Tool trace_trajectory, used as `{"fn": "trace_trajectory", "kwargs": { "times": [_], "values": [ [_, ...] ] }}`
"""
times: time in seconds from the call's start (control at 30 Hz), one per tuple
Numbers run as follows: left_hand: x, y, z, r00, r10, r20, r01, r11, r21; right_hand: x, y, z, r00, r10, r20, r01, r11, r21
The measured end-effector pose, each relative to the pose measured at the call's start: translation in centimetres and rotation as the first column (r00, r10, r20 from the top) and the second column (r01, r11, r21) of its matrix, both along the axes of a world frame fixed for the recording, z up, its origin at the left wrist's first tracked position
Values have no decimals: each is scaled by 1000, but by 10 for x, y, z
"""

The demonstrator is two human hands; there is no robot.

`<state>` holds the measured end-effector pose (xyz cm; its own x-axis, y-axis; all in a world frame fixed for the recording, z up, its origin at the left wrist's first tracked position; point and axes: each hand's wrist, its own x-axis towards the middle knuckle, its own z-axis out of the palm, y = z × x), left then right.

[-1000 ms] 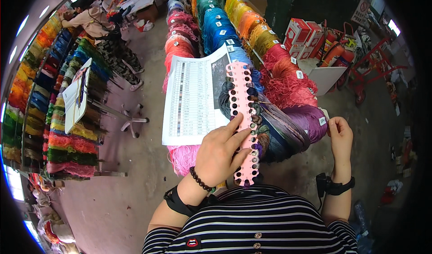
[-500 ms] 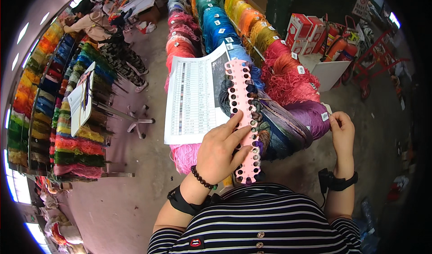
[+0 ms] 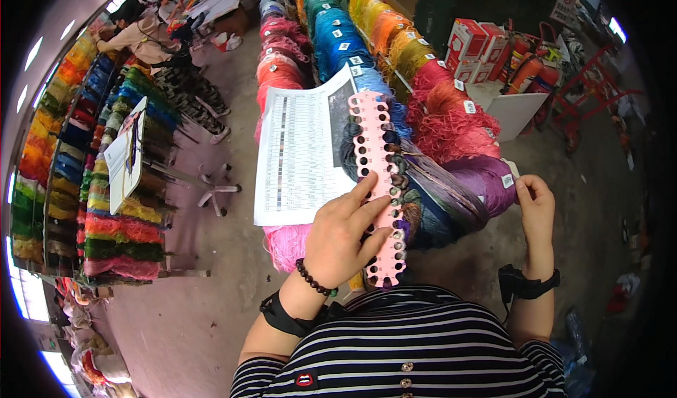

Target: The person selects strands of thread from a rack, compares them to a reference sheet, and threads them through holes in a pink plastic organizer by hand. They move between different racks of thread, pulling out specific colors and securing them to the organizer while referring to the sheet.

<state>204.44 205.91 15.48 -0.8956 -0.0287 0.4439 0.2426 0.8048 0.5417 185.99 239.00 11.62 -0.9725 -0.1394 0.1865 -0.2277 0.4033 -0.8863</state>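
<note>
A long pink thread card (image 3: 374, 136) with holes along both edges lies on the near end of the thread rack. Dark thread strands are looped through many of its holes. My left hand (image 3: 343, 230) rests flat on the card's lower half, fingers stretched out. Beneath the card's left side is a printed sheet (image 3: 295, 160) with a table and a column of colour swatches. A loose bundle of dark grey-blue thread (image 3: 444, 204) trails from under the card. At the right, my right hand (image 3: 536, 199) pinches beside the purple thread skein (image 3: 493, 179); what its fingertips hold is unclear.
Rows of colourful tagged skeins (image 3: 338, 35) run away from me. Another thread rack (image 3: 127, 236) stands at the left, with a clipboard (image 3: 128, 158) on a wheeled stand. A person (image 3: 151, 42) works at the far left. Fire extinguishers (image 3: 525, 72) and a red hand truck (image 3: 589, 102) are at right.
The view has shifted slightly. Both hands keep their places, the left on the thread card and the right beside the purple skein.
</note>
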Motion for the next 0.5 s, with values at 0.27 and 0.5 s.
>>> {"fn": "trace_trajectory", "kwargs": {
  "times": [0.27, 0.5],
  "values": [
    [5, 11, 0, 990, 107, 94, -115, 990, 81, -3, 1, -1, 972, 57, 227, 9, 961, -276],
    [5, 19, 4, 996, 71, 57, -76, 993, 85, -3, 11, 4, 953, 115, 281, -16, 943, -332]
  ]
}}
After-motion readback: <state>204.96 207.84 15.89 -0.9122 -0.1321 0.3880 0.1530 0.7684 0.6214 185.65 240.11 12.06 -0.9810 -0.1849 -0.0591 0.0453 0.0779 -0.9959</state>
